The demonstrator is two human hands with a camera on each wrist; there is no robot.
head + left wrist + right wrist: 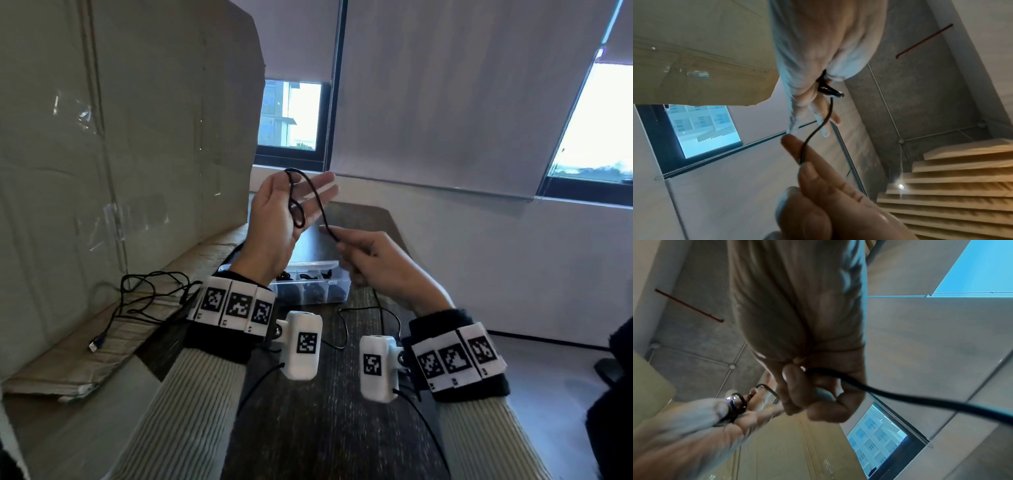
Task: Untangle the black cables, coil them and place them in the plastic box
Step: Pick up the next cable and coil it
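Observation:
My left hand (pixel 277 222) is raised, palm turned right, fingers straight. A small coil of the black cable (pixel 297 209) lies in the palm, and the thumb (pixel 846 65) pins it with its plug (pixel 830 91). From the coil the cable arcs over to my right hand (pixel 370 260), which pinches it between thumb and fingers (pixel 795 386). The rest of the cable (pixel 910 399) trails down to the table (pixel 325 428). The clear plastic box (pixel 339 291) stands below both hands, with dark coiled cables in it.
A big cardboard box (pixel 120 120) stands at the left, its flap (pixel 68 359) lying on the table. On the flap a second loose black cable (pixel 144 298) ends in a USB plug (pixel 97 342). Slack cable (pixel 346 329) lies in front of the plastic box.

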